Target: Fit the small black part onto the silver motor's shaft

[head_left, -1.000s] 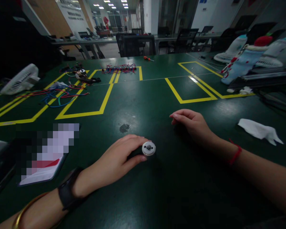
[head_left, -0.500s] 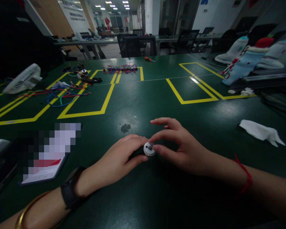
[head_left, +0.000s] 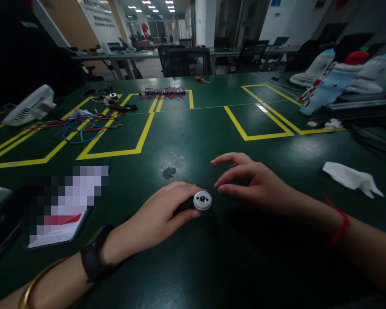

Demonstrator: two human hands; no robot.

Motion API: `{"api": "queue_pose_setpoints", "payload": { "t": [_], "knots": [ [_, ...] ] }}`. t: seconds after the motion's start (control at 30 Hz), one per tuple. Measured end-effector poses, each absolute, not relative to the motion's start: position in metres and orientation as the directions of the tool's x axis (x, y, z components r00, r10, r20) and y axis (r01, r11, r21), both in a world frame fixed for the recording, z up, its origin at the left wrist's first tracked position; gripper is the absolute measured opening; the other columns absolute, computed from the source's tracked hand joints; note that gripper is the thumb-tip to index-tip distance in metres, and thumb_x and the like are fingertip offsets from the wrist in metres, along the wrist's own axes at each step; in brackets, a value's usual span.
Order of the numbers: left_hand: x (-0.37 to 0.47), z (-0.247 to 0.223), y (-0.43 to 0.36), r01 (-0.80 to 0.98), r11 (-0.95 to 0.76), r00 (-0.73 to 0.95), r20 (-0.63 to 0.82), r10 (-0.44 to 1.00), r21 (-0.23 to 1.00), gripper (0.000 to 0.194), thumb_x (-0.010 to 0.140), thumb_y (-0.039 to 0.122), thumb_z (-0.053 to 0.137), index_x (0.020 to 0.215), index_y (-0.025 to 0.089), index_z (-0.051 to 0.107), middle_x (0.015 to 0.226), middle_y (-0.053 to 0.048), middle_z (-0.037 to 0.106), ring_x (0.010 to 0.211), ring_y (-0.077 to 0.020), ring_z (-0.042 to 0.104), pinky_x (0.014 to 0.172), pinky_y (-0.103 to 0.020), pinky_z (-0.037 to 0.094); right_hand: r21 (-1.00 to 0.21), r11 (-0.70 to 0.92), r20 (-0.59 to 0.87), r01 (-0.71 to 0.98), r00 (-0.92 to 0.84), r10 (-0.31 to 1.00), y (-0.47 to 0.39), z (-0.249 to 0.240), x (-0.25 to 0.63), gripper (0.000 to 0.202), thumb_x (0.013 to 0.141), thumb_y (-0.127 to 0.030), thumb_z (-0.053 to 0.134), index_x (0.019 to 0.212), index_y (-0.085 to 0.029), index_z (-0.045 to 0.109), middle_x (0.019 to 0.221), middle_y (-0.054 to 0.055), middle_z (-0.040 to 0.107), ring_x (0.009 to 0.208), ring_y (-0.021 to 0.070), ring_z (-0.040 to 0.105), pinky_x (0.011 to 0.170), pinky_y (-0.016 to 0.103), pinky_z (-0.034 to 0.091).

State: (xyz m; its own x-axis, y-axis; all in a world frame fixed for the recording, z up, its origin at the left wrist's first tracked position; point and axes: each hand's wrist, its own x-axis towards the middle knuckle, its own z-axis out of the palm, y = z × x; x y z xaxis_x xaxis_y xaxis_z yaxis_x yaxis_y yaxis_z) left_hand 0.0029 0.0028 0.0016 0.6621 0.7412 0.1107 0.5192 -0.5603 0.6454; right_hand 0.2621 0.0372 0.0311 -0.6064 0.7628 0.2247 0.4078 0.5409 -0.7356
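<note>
My left hand (head_left: 165, 206) lies low over the table at the centre, thumb and index finger around a small round metal part (head_left: 202, 200). The part's silvery face points up, with a dark centre and small dark holes on either side. To the right and slightly above it is my right hand (head_left: 252, 178), apart from the part. Its thumb and index fingertips are pinched together, while another finger stretches out above them. Anything between those fingertips is too small to make out.
On the dark green table (head_left: 186, 141), a phone (head_left: 80, 201) is at left and a white tissue (head_left: 352, 178) at right. Farther back are loose wires (head_left: 83, 126), a wire bundle (head_left: 164, 92), a white fan (head_left: 30, 105), a screwdriver (head_left: 199, 79) and a blue bottle (head_left: 330, 88).
My right hand has moved right and slightly up, off the round part, and its thumb and index finger have come together. The part's face now shows fully. My left hand has stayed in place.
</note>
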Motion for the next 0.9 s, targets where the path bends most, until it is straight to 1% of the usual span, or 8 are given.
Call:
{"api": "queue_pose_setpoints", "payload": {
  "t": [0.13, 0.23, 0.47, 0.53, 0.6, 0.67, 0.77, 0.9],
  "knots": [
    [0.002, 0.001, 0.003, 0.524, -0.559, 0.662, 0.106, 0.742, 0.642, 0.036, 0.095, 0.028, 0.059, 0.130, 0.029, 0.052, 0.123, -0.003, 0.060, 0.112, -0.0229, 0.055, 0.096, -0.038, 0.045, -0.653, 0.604, 0.070, 0.457, -0.758, 0.649, 0.049, 0.019, 0.276, 0.015, 0.082, -0.044, 0.070, 0.090, -0.034, 0.078, 0.141, 0.001, 0.050, 0.135, 0.0331, 0.035, 0.109, 0.058, 0.027],
    [0.001, 0.000, 0.002, 0.524, -0.551, 0.660, 0.100, 0.745, 0.649, 0.037, 0.095, 0.028, 0.058, 0.131, 0.029, 0.051, 0.124, -0.004, 0.059, 0.113, -0.0235, 0.054, 0.097, -0.040, 0.044, -0.604, 0.648, 0.020, 0.463, -0.805, 0.593, 0.051, 0.013, 0.278, 0.012, 0.081, -0.045, 0.071, 0.089, -0.038, 0.078, 0.144, -0.003, 0.049, 0.139, 0.0363, 0.026, 0.108, 0.065, 0.019],
    [0.002, 0.001, 0.003, 0.517, -0.552, 0.661, 0.105, 0.743, 0.654, 0.036, 0.096, 0.028, 0.057, 0.131, 0.029, 0.051, 0.124, -0.005, 0.060, 0.112, -0.0237, 0.055, 0.096, -0.040, 0.046, -0.622, 0.653, 0.023, 0.432, -0.824, 0.567, 0.053, 0.012, 0.279, 0.014, 0.080, -0.039, 0.073, 0.094, -0.040, 0.077, 0.143, -0.003, 0.051, 0.140, 0.0365, 0.025, 0.108, 0.066, 0.017],
    [0.002, 0.001, 0.003, 0.516, -0.556, 0.661, 0.111, 0.742, 0.651, 0.036, 0.096, 0.028, 0.057, 0.131, 0.029, 0.052, 0.123, -0.005, 0.061, 0.111, -0.0243, 0.056, 0.095, -0.041, 0.046, -0.663, 0.623, 0.046, 0.415, -0.808, 0.587, 0.053, 0.014, 0.279, 0.016, 0.081, -0.038, 0.073, 0.097, -0.037, 0.077, 0.140, -0.001, 0.054, 0.138, 0.0339, 0.031, 0.109, 0.062, 0.021],
    [0.002, 0.002, 0.002, 0.519, -0.558, 0.658, 0.114, 0.744, 0.648, 0.036, 0.096, 0.029, 0.058, 0.131, 0.029, 0.052, 0.123, -0.005, 0.061, 0.111, -0.0243, 0.056, 0.096, -0.041, 0.046, -0.747, 0.541, 0.100, 0.387, -0.739, 0.666, 0.055, 0.014, 0.279, 0.016, 0.083, -0.037, 0.070, 0.096, -0.030, 0.077, 0.129, 0.004, 0.061, 0.127, 0.0294, 0.047, 0.106, 0.053, 0.033],
    [0.002, 0.002, 0.002, 0.522, -0.560, 0.658, 0.114, 0.744, 0.643, 0.037, 0.096, 0.029, 0.057, 0.132, 0.030, 0.051, 0.125, -0.005, 0.060, 0.113, -0.0241, 0.056, 0.097, -0.041, 0.046, -0.845, 0.404, 0.134, 0.352, -0.592, 0.795, 0.056, 0.013, 0.279, 0.017, 0.085, -0.038, 0.067, 0.090, -0.024, 0.076, 0.108, 0.006, 0.068, 0.104, 0.0235, 0.061, 0.092, 0.042, 0.045],
    [0.002, 0.002, 0.002, 0.522, -0.566, 0.665, 0.110, 0.739, 0.638, 0.038, 0.096, 0.028, 0.057, 0.134, 0.030, 0.049, 0.127, -0.004, 0.059, 0.115, -0.0235, 0.054, 0.099, -0.041, 0.044, -0.960, 0.171, 0.098, 0.222, -0.304, 0.947, 0.060, 0.006, 0.279, 0.023, 0.085, -0.042, 0.066, 0.077, -0.021, 0.071, 0.078, 0.002, 0.068, 0.075, 0.0169, 0.063, 0.074, 0.032, 0.048],
    [0.002, 0.002, 0.002, 0.519, -0.564, 0.664, 0.112, 0.739, 0.642, 0.037, 0.097, 0.029, 0.056, 0.133, 0.030, 0.049, 0.127, -0.004, 0.059, 0.115, -0.0232, 0.055, 0.098, -0.041, 0.045, -0.997, 0.060, 0.053, 0.050, -0.143, 0.988, 0.066, -0.002, 0.281, 0.028, 0.085, -0.045, 0.065, 0.073, -0.020, 0.068, 0.070, 0.001, 0.065, 0.069, 0.0148, 0.060, 0.070, 0.029, 0.046]
  ]
}}
